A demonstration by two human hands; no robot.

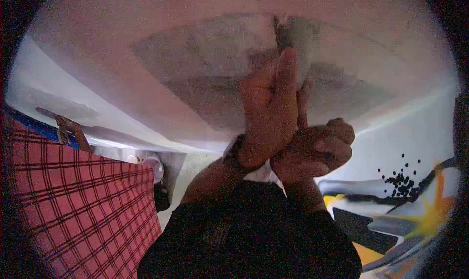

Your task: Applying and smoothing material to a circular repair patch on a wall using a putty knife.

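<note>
My left hand, with a dark band at its wrist, reaches up to a pale plastered surface. Its fingers are closed round a flat scraper-like tool, whose dark end meets the surface; the grip hides most of it. Beside the left wrist, my right hand is curled into a fist, and whatever it may hold is hidden. Around the tool spreads a greyish, damp-looking patch with a darker band lower down. The picture is dim and grainy.
At the left, red checked cloth fills the side, with another person's hand beyond it near a second grey patch. A wall painted in yellow, black and grey stands at the right. Pale round objects show low behind.
</note>
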